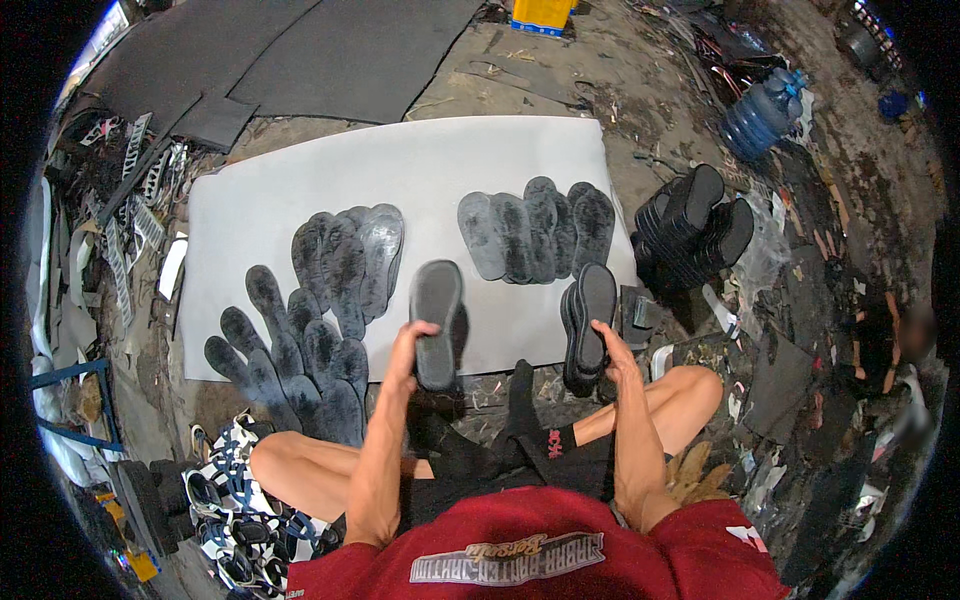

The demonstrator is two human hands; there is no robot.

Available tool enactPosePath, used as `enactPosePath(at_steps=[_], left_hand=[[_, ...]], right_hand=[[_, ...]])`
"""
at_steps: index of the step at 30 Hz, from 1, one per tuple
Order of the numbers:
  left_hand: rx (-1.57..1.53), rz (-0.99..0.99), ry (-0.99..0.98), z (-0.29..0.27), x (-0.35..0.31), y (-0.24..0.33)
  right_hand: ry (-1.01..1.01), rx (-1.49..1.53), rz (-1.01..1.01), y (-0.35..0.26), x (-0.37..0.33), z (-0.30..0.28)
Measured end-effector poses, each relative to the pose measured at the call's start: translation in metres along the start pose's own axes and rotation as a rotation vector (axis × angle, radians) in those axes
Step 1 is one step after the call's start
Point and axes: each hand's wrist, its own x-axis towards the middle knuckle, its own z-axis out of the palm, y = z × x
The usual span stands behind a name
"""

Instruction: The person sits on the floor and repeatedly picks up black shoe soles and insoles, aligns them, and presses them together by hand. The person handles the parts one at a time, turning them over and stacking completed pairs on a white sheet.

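In my left hand (407, 350) is a dark grey shoe sole (437, 300), its thumb across the face and the sole upright above the white sheet's near edge. My right hand (617, 352) grips a small stack of black soles (597, 290) at its right side, thumb on the top one. Several thin, glossy black sole pieces (540, 225) lie overlapped on the white sheet (270, 205) beyond my right hand. Another overlapping group of sole pieces (343, 250) lies beyond my left hand, and more sole pieces (285, 345) spread over the sheet's near left corner.
A pile of black soles (690, 225) stands right of the sheet, near a blue water jug (762, 115). White-and-dark sandals (245, 520) are heaped by my left knee. Large dark sheets (330, 60) lie at the back; scraps litter both sides. A yellow crate (541, 15) sits far off.
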Motion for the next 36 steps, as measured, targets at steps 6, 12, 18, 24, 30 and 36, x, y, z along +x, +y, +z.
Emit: enactPosePath(at_steps=[6,12,18,24,30,36], left_hand=[[0.069,-0.055,-0.024,0.012,-0.018,0.005],[0.254,-0.053,0.026,-0.025,-0.013,0.000],[0.790,0.771,0.642,0.026,-0.058,-0.010],[0.672,0.815,0.572,0.066,-0.103,-0.027],[0.644,0.789,0.286,0.101,-0.084,-0.066],[0.426,0.277,-0.316,0.147,-0.021,-0.110]], right_hand=[[0.204,-0.357,-0.318,0.014,0.010,0.010],[0.368,-0.458,-0.490,0.037,0.009,0.059],[0.440,-0.777,-0.737,-0.006,-0.035,0.062],[0.630,-1.135,-0.846,-0.016,-0.065,0.066],[0.571,-1.073,-0.567,0.046,-0.015,0.047],[0.329,-0.710,-0.766,0.020,-0.033,0.030]])
